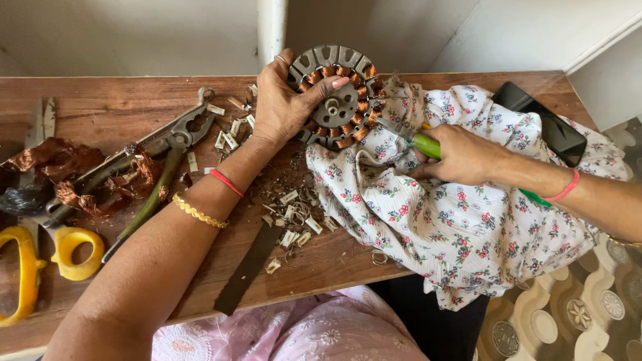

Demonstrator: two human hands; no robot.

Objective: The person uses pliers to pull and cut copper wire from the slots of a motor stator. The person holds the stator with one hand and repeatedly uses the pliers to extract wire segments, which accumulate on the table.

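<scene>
Copper-wound stator point(340, 97): stood on edge at the bench point(120, 93) back, left hand point(284, 100) fingers clamped over its rim to steady it. Right hand point(461, 155) clenched round a green-handled screwdriver point(425, 145), tip at the windings; floral cloth point(461, 227) cushions beneath.

Screwdriver point(426, 144) handle mostly inside right hand point(461, 155); yellow scissors point(40, 261) cut by left edge.
</scene>
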